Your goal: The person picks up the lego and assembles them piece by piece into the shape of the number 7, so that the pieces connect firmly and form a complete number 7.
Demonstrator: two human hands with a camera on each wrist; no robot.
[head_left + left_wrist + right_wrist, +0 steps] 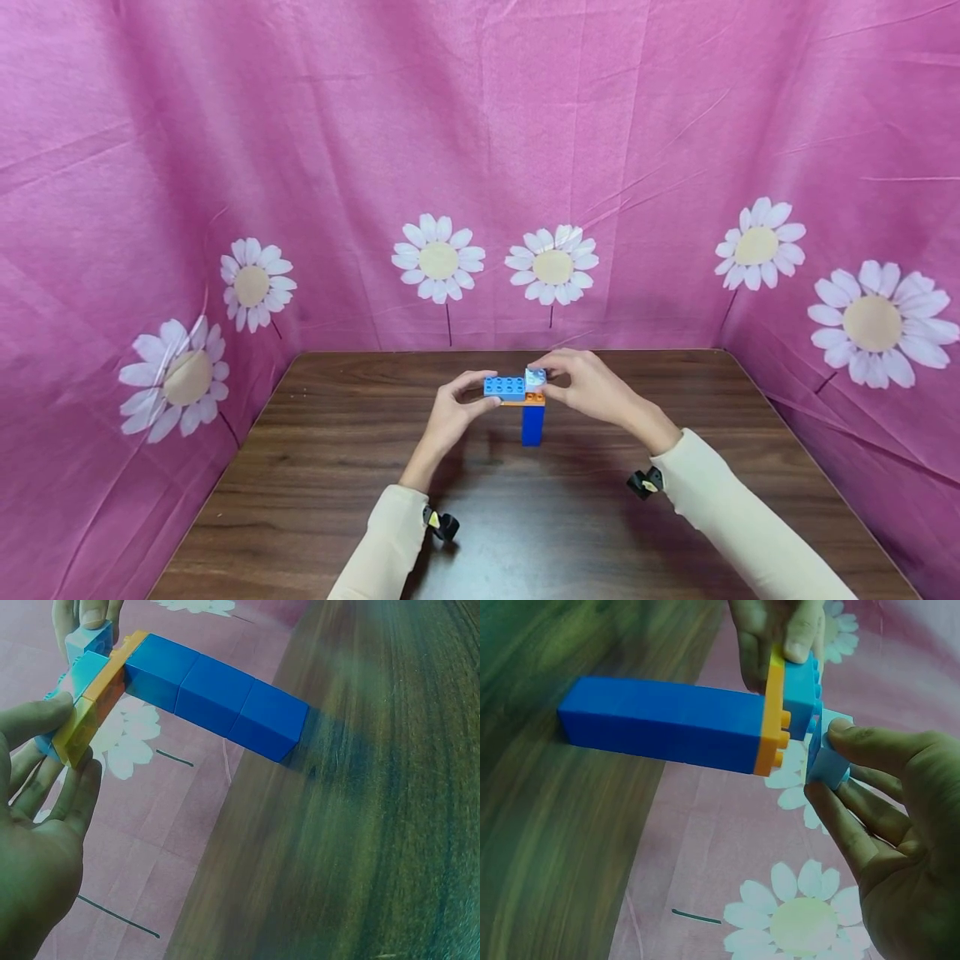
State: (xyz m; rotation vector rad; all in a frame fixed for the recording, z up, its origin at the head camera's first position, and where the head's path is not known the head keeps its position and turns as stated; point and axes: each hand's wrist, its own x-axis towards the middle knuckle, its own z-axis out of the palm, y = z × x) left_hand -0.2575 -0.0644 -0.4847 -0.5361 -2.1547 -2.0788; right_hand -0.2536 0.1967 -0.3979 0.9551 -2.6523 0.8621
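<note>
A dark blue column (532,427) of stacked bricks stands upright on the table, with an orange studded plate (535,398) across its top. On the plate's left part sits a lighter blue brick (504,387). My left hand (450,417) grips that end, thumb on the blue brick and fingers around a yellow piece (75,733) by the orange plate. Between thumb and fingertips my right hand (596,390) pinches a small pale blue brick (829,766). In the right wrist view this brick is tilted and apart from the plate's bare orange studs.
The brown wooden table (315,500) spreads around the column. Behind it and at both sides hangs a pink cloth (480,150) printed with white daisies. A black wrist device (442,523) is on the left sleeve, another black device (643,483) on the right.
</note>
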